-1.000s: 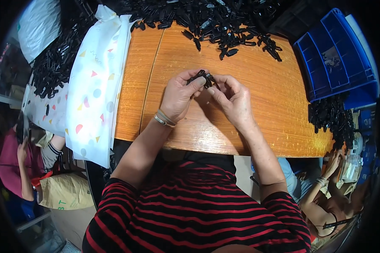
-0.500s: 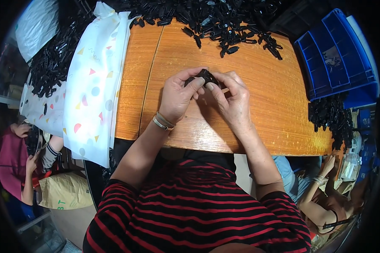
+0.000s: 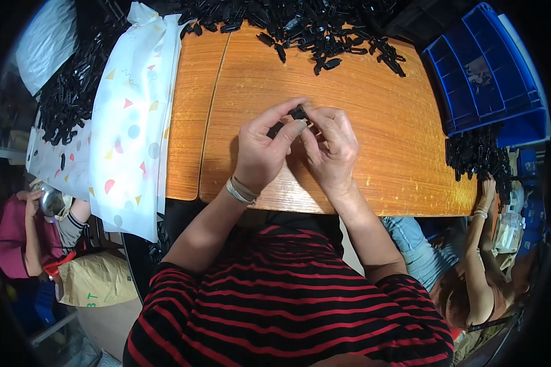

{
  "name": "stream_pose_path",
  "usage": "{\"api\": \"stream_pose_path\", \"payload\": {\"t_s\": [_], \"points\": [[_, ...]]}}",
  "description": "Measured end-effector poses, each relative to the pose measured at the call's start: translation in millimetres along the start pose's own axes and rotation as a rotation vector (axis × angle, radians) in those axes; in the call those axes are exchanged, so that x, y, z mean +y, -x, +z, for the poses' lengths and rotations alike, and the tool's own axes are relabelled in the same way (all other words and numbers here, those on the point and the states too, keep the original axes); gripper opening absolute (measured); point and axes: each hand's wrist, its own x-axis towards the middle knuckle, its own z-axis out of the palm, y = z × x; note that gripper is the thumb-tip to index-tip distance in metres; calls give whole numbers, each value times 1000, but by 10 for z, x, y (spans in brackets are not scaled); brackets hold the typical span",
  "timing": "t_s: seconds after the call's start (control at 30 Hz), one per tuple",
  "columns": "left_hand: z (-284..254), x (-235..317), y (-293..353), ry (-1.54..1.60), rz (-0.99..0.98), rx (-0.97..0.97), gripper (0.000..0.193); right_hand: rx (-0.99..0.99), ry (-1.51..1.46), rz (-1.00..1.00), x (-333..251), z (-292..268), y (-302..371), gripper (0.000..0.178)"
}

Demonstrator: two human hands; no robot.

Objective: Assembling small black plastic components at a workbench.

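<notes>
Above the middle of the wooden table (image 3: 386, 153), a small black plastic part (image 3: 298, 113) is held between my two hands. My left hand (image 3: 266, 144) pinches it from the left, thumb in front and index finger along the far side. On the right, the fingertips of my right hand (image 3: 333, 147) close against the same part. Most of its shape is hidden behind my fingers. At the far edge lies a wide heap of similar black parts (image 3: 312, 30), a little beyond my hands.
Patterned white plastic sheeting (image 3: 128, 134) covers the table's left side, with another black heap (image 3: 67, 104) beyond it. A blue divided bin (image 3: 483, 73) stands at right, above more black parts (image 3: 477, 156). Co-workers sit at left (image 3: 18, 238) and right (image 3: 480, 275).
Both hands stay together, with the fingers shifted around the part and less of it showing. The right co-worker's hand has reached up to the black parts; the left co-worker now holds a shiny rounded object.
</notes>
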Motion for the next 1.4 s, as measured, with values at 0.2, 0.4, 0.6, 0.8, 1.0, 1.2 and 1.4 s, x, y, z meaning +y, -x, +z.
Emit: {"api": "stream_pose_path", "payload": {"t_s": [0.2,0.4,0.6,0.8,1.0,1.2,1.4], "points": [[39,89,53,2,56,4,24,93,-63,121,-114,4,-3,45],[-96,197,82,172,-106,-121,17,-162,-312,111,-218,18,66,44],[-296,275,246,348,-174,-69,20,-144,-376,90,-443,185,84,43],[-998,619,969,-351,-596,-58,30,-644,-236,-118,161,39,-157,37],[-2028,351,2353,-1155,-606,99,24,-345,594,12,1075,-162,-996,36],[-2584,-314,2865,-1436,-656,226,37,-533,666,48,1257,28,-1110,38],[-1942,539,2225,-1358,-975,-287,31,-615,383,-136,852,-12,-815,27]]}}
